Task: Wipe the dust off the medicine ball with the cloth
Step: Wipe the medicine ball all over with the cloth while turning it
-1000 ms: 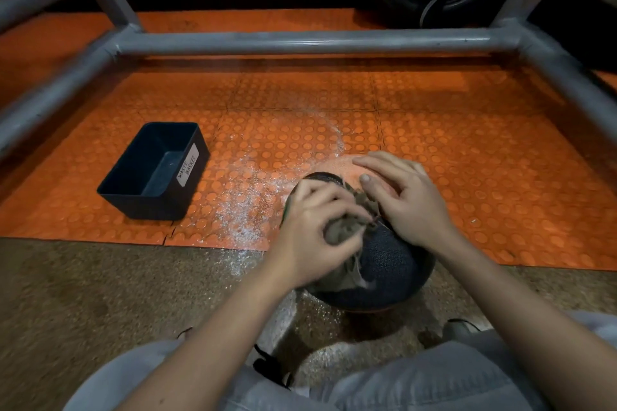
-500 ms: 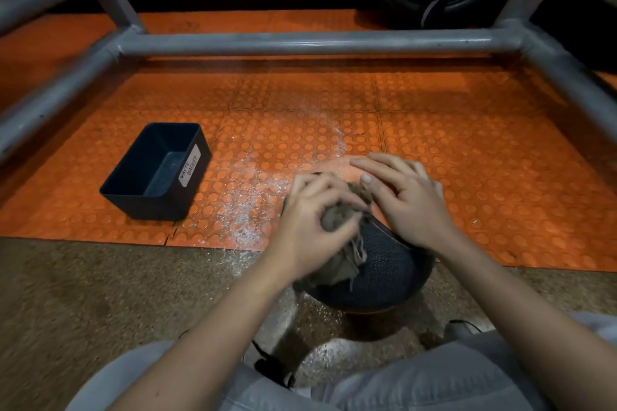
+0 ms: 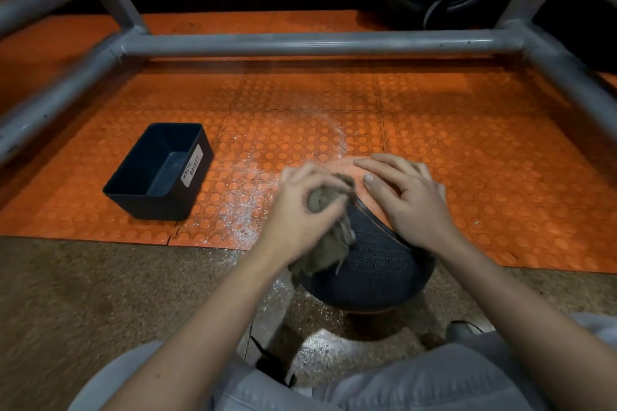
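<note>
A black-and-orange medicine ball (image 3: 374, 264) sits on the floor at the edge of the orange studded mat, in front of my knees. My left hand (image 3: 300, 210) grips a bunched brownish cloth (image 3: 329, 243) and holds it against the ball's upper left side; the cloth's loose end hangs down over the black panel. Flat on the ball's orange top right rests my right hand (image 3: 410, 200), fingers spread. Both hands hide much of the ball's top.
A dark bin labelled "waste basket" (image 3: 160, 173) stands on the mat (image 3: 467, 150) to the left. White dust (image 3: 243, 207) lies scattered between bin and ball. A grey pipe frame (image 3: 300, 43) surrounds the mat. Dark equipment sits beyond it.
My left hand has slid the cloth up and slightly left over the ball's top. The right hand has stayed on the ball, shifting only a little.
</note>
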Demonstrator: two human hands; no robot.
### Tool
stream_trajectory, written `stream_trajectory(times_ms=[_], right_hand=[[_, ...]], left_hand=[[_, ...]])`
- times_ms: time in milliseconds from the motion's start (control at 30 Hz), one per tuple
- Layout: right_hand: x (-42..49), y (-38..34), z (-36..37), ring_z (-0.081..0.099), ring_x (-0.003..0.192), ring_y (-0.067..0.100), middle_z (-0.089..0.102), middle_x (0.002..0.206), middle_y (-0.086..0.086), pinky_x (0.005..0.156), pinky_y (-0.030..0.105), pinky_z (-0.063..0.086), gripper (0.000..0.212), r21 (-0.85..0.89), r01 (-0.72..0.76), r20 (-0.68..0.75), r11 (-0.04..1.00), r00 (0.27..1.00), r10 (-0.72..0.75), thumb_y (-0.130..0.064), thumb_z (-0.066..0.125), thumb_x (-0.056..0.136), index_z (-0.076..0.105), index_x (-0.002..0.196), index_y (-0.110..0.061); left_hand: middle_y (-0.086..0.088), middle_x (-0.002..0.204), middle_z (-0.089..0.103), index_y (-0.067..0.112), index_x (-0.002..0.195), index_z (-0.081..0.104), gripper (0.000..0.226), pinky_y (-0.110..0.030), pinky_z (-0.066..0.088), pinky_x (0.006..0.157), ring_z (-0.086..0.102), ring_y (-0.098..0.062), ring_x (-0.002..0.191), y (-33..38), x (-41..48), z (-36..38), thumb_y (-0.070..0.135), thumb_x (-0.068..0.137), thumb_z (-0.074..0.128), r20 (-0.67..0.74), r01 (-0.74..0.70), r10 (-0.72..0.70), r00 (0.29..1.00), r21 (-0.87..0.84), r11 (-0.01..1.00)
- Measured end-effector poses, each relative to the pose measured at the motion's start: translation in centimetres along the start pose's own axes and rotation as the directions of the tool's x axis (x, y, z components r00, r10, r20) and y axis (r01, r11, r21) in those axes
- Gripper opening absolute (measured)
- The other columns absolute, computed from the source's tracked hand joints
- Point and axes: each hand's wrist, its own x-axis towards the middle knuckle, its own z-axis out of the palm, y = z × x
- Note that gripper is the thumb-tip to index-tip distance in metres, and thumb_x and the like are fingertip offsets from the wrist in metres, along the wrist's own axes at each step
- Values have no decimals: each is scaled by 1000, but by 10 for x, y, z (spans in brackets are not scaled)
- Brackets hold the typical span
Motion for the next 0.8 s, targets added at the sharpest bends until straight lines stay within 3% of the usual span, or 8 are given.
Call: stream_trajectory(times_ms=[67,133,233,367,467,533,667,800], right_hand=[[-1,2,-1,29,126,7,43,138,-27,87,36,18,41,7,2,-2,1000,1000,-2,-62,28,84,49,119,-60],[-2,1,-1,28,126,5,42,138,-27,88,35,17,42,7,9,3,1000,1000,-9,-62,28,84,50,120,-59],[1,-1,1,27,123,3,41,137,-29,88,34,16,44,-7,13,5,1000,1000,-12,-64,28,83,50,121,-59],[0,-4,3,23,113,-4,39,125,-35,88,34,16,39,13,28,1,1000,1000,-28,-63,31,83,50,117,-60],[0,-2,0,24,112,-4,38,120,-37,88,35,17,31,30,26,-14,999,1000,-25,-62,32,83,46,111,-64],[0,-1,-1,26,114,-2,39,119,-36,88,36,19,31,36,32,-18,999,999,-31,-62,32,84,47,111,-64],[-1,0,-1,27,116,-1,39,122,-36,90,37,21,39,30,51,-19,998,999,-50,-69,26,80,47,113,-64],[1,-3,0,28,119,2,42,130,-33,90,35,18,40,7,36,3,999,999,-36,-64,30,82,49,117,-61]], left_hand=[[26,89,51,28,87,69,12,-7,27,85,37,-4,95,3,-10,5,30,78,61,53,-208,204,977,83,975],[25,87,52,33,86,68,11,-3,26,83,38,1,95,-1,-7,2,32,77,62,67,-235,231,971,60,970],[21,87,55,40,78,62,20,-12,31,87,43,-2,97,-12,10,-6,21,81,68,-30,-44,42,999,-50,998],[8,91,58,29,77,65,20,-31,39,89,54,-11,94,-25,26,-15,11,85,65,-94,200,-222,971,-202,959],[16,91,56,33,79,65,18,-24,34,97,49,-15,103,-12,16,-8,16,83,67,-41,110,-115,993,-109,988],[24,89,53,32,82,67,8,-10,28,90,42,-7,101,-1,2,0,23,82,65,18,-42,42,999,-8,999],[28,91,51,31,92,68,14,-6,28,85,37,1,95,-3,-8,3,32,79,61,90,-299,292,952,71,952],[20,88,54,34,84,64,12,-17,31,87,42,0,98,-13,14,-5,22,83,67,-18,-37,36,999,-62,997]])
